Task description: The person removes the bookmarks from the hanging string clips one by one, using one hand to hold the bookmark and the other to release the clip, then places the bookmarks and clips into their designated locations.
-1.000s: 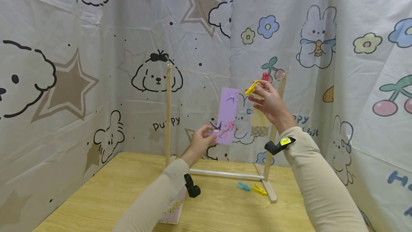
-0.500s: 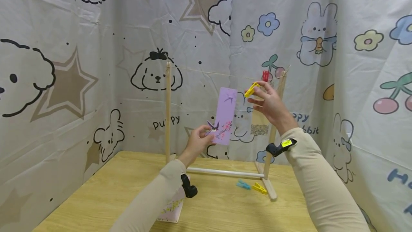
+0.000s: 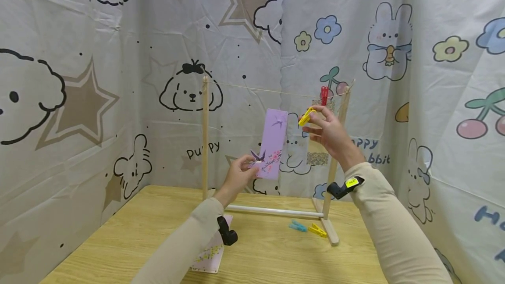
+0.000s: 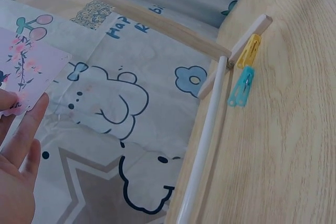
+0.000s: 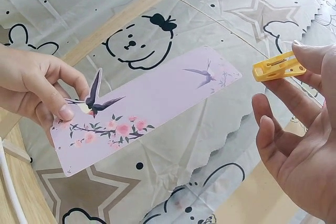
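My left hand (image 3: 238, 176) pinches a lilac bookmark-like card (image 3: 274, 137) by its lower left edge and holds it upright below the string (image 3: 252, 88). Swallows and pink blossoms decorate the card, as the right wrist view shows closely. Between thumb and fingers of my right hand (image 3: 331, 133) is a yellow clothespin (image 5: 277, 66), to the right of the card's top and apart from it. Behind that hand a beige patterned card (image 3: 317, 157) hangs from the string by a red clothespin (image 3: 324, 95); my fingers hide part of it.
The string runs between two wooden posts (image 3: 205, 139), joined low down by a white rod (image 3: 276, 211). A blue clothespin (image 3: 297, 226) and another yellow clothespin (image 3: 317, 230) lie on the table by the right foot (image 3: 331, 233). Beneath my left forearm lies a pink flowered card (image 3: 211, 257).
My left hand has shifted slightly left with the lilac card. My right hand, still pinching the yellow clothespin, has dropped a little, showing more of the red clothespin.
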A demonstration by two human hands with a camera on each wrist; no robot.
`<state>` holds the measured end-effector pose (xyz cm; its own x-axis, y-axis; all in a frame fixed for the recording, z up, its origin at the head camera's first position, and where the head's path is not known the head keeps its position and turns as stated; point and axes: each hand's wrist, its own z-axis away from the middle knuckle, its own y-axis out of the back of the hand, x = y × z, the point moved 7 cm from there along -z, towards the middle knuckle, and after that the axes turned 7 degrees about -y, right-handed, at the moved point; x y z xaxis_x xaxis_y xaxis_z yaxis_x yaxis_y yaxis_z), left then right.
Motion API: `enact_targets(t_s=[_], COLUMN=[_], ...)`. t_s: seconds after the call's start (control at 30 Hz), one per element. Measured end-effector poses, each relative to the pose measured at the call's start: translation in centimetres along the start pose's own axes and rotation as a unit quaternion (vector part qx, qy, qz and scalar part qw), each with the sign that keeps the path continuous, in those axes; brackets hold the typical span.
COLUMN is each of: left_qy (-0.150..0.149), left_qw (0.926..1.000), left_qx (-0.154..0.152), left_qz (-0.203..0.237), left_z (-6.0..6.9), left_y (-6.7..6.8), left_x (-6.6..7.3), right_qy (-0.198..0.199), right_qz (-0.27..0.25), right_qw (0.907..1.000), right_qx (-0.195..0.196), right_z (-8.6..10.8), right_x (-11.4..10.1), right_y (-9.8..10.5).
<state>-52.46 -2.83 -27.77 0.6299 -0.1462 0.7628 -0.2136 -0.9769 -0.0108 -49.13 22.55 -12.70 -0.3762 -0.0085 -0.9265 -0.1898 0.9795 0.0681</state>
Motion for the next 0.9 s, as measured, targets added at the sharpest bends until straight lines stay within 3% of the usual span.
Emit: enact_targets(t_s=[0.3, 0.9], left_qy=[0.011, 0.031], left_qw=[0.9999, 0.9994], left_qx=[-0.004, 0.009], left_qz=[0.006, -0.01], left_z=[0.8, 1.7], left_y=[0.2, 1.5], left_x=[0.4, -0.7], right_qy=[-0.012, -0.041], right_qz=[0.021, 0.074], right_qw=[0.9997, 0.9962], right_qx=[-0.002, -0.023], right_z=[0.6, 1.2], right_x=[0.9, 3.2], right_y=[0.0, -0.1])
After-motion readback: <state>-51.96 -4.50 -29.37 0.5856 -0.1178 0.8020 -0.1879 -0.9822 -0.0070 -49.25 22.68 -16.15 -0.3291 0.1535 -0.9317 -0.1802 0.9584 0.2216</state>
